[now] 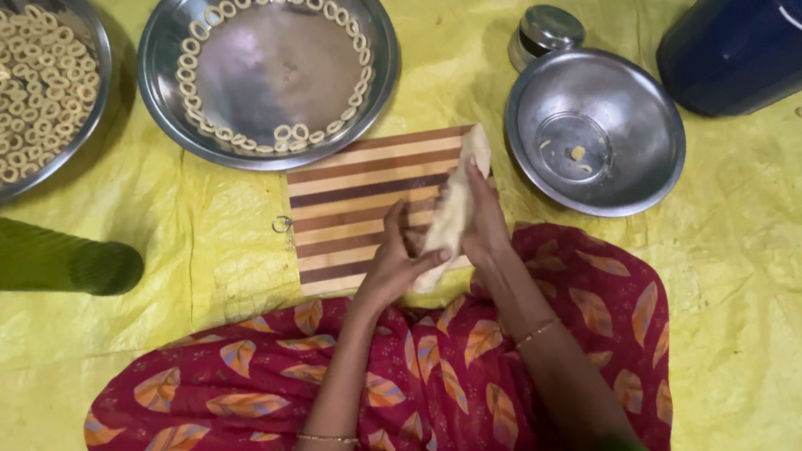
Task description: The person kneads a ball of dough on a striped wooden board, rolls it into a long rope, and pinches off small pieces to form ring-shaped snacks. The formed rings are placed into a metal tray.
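Dough (453,209) pressed between both palms, drawn out into a long roll angled from near left to far right, far tip over board's (350,206) far right corner. Left hand (393,261) cupped against its near left side, fingers curled on it; right hand (484,222) flat along its right side, fingers extended. Held just above striped board, likely so roll can drop there for working. Far, steel bowl (215,126) with dough rings (287,135) ranged round its inner rim, apparently spaced to avoid sticking. Far left, second bowl (95,49) heaped with rings. Right, near-bare bowl (644,148); small tin (544,33) behind. Yellow sheet (766,249) underneath.
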